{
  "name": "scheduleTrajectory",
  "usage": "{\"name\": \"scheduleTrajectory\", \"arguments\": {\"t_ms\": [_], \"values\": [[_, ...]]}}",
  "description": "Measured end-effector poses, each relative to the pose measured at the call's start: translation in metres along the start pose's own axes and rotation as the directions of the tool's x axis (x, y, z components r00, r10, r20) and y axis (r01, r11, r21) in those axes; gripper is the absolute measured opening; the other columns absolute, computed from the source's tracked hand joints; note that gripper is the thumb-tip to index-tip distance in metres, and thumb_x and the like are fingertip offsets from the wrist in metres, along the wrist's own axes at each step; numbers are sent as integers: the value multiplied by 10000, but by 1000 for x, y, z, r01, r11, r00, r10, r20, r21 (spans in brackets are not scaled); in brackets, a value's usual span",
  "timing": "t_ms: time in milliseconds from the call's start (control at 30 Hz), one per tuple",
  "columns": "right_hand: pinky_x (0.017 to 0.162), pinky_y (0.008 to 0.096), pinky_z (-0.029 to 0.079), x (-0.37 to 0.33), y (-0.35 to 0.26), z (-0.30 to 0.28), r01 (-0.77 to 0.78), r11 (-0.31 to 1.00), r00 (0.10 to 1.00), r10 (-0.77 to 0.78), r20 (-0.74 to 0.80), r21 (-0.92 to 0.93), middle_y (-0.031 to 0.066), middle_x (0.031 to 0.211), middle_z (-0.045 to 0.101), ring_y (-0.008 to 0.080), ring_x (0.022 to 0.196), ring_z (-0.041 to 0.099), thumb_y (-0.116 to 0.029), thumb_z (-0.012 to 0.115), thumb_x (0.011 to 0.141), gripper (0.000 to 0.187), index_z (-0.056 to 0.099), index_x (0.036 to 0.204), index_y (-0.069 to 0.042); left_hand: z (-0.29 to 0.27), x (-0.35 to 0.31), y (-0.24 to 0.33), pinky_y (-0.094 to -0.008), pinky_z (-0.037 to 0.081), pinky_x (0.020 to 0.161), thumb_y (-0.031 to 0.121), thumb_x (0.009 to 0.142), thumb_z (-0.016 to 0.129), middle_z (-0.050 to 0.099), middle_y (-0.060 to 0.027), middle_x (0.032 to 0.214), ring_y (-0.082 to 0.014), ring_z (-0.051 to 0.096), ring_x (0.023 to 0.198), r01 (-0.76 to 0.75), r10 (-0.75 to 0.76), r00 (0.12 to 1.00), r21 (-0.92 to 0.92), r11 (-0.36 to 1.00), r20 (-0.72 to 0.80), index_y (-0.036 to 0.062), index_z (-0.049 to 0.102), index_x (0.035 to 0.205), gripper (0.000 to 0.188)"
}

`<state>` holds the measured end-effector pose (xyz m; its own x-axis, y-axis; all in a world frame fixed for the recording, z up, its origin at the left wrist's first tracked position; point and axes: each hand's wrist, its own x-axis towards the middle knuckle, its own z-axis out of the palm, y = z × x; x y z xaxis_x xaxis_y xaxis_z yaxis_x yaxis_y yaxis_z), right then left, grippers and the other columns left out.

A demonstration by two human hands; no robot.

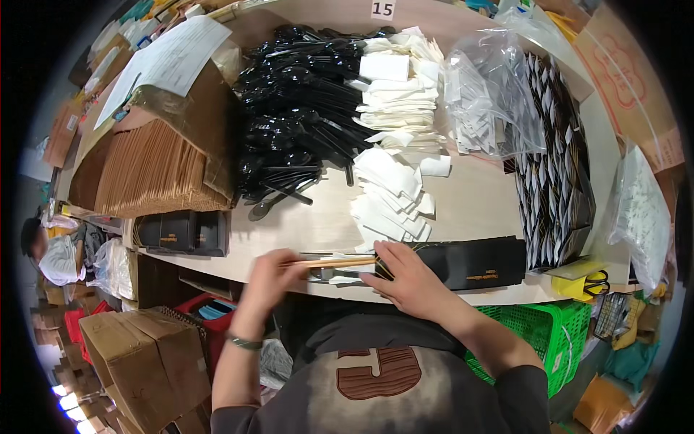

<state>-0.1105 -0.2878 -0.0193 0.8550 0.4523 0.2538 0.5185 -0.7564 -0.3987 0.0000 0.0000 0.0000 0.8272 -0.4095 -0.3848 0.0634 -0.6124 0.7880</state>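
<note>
Table (477, 195); right hand (412, 278) hides sleeve (470, 262) mouth, seemingly.

- Light was bright and even from above, with soft shadows.
- The clear bags (499, 94) showed glare.
- Edges bent strongly, and corners were black.

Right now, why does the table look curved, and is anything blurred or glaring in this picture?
Head view: the fisheye lens bends the table edge and leaves black corners. The left hand is smeared by motion, while the right hand on the black sleeve is sharper. Clear plastic bags catch glare; lighting is otherwise even, with soft shadows.
</note>
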Motion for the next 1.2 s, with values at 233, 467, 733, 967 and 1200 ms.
{"name": "scheduleTrajectory", "arguments": {"t_ms": [233,467,733,967,1200], "values": [[1054,494,413,11,-9,-12,-174,984,984,173,42,39,270,1342,510,434,1255,483,-235,815,738,446,604,1071,-26,68,9,34,-371,546,739,152,821,792,632,-184,994,-292,663,865,-50,169,934,354,934,-315,-15,578,1055,358],[1028,495,430,3,-3,-15,-125,992,992,125,-9,20,222,1280,546,411,1207,509,-165,807,650,502,608,1097,-50,92,-5,48,-388,509,877,206,848,762,598,-175,1181,-305,611,1014,-163,237,959,-381,910,156,5,478,1349,609],[590,447,483,41,-13,-54,158,987,964,-161,-212,-35,149,746,536,330,672,603,-183,629,779,169,595,729,-26,51,13,35,-480,390,568,101,616,751,522,-122,705,-365,531,666,-492,707,707,715,496,-4,103,461,715,306],[925,447,465,-22,140,-265,-324,741,908,70,-412,-589,149,1164,638,360,1093,590,-207,780,774,184,716,874,-67,57,7,47,-282,485,674,142,735,796,639,-46,790,-149,566,692,-127,124,991,37,991,58,12,601,965,328],[1139,481,322,-53,49,-63,-121,983,977,93,193,139,253,1430,433,406,1325,442,-384,767,771,785,459,1393,-16,114,-1,75,-380,473,965,122,742,779,539,-228,1319,-331,553,1215,-552,572,758,-159,818,314,17,516,1282,610]]}}
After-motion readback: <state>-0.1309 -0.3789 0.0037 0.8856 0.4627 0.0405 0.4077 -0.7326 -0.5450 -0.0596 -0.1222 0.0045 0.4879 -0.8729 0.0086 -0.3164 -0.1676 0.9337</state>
